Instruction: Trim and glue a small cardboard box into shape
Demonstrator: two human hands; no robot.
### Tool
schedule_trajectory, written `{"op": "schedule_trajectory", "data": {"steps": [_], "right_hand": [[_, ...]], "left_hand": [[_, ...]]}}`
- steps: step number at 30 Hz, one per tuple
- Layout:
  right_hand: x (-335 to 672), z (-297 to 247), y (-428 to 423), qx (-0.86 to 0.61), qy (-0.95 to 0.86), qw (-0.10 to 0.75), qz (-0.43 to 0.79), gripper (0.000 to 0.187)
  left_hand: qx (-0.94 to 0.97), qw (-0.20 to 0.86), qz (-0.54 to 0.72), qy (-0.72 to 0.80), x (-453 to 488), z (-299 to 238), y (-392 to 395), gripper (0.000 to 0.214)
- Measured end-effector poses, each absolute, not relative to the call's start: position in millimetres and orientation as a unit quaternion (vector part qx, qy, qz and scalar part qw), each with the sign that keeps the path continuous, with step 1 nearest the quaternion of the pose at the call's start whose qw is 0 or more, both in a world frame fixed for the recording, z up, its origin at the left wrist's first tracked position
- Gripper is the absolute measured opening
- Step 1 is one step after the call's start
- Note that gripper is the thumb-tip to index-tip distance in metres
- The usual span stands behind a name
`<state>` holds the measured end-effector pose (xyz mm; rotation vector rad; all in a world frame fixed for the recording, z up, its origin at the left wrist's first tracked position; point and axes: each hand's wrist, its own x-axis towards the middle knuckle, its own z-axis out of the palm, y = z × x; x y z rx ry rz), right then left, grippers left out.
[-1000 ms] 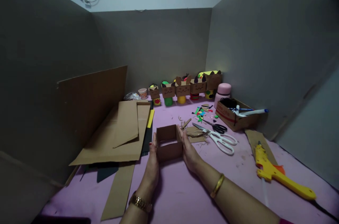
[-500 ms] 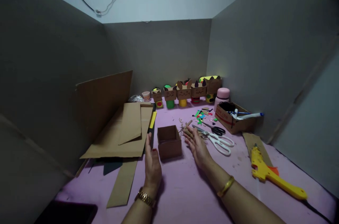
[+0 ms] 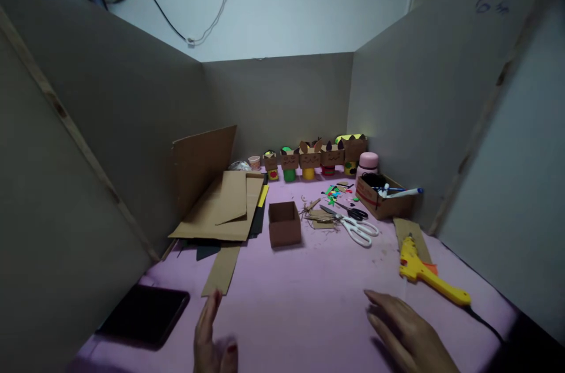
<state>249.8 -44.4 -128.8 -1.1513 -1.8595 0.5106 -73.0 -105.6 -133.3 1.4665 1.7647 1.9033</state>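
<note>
A small open-topped cardboard box point(image 3: 285, 230) stands on the pink tabletop point(image 3: 300, 296), ahead of both hands and touched by neither. Low in the view, my left hand point(image 3: 212, 337) has its fingers and thumb apart with nothing in it, just below the end of a cardboard strip point(image 3: 221, 273). My right hand point(image 3: 404, 329) hovers over the table at the lower right, empty, fingers stretched out. Nearest to it is the yellow hot glue gun point(image 3: 430, 276), lying on its side on a cardboard piece. White-handled scissors point(image 3: 357, 229) and black scissors point(image 3: 353, 210) lie past the box's right side.
Cardboard sheets point(image 3: 207, 220) are stacked at the left, behind a dark phone or tablet point(image 3: 145, 315). Several cardboard animal figures point(image 3: 310, 159) line the back. A pink bottle point(image 3: 368, 162) and a supply box point(image 3: 388, 203) stand at right. Grey partitions point(image 3: 282, 96) enclose the table.
Both hands have drawn back from beside the box toward the near edge and moved farther apart. The box stays on the table. The head view has tilted up.
</note>
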Motion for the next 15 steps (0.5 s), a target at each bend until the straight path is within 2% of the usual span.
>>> {"op": "schedule_trajectory", "data": {"steps": [2, 6, 11, 15], "right_hand": [[267, -151, -56, -0.461, -0.779, 0.416, 0.091, 0.028], [274, -176, -65, -0.410, -0.783, 0.463, -0.067, 0.017], [265, -175, -62, -0.393, -0.776, 0.484, -0.094, 0.016], [264, -170, -62, -0.387, -0.779, 0.484, -0.100, 0.016]], "left_hand": [[0.493, 0.077, 0.602, 0.624, -76, -154, -124, 0.058], [0.576, -0.004, 0.515, 0.635, -76, -172, -132, 0.051], [0.676, -0.161, 0.426, 0.579, -85, -165, -126, 0.050], [0.700, -0.210, 0.399, 0.554, -87, -154, -127, 0.049]]}}
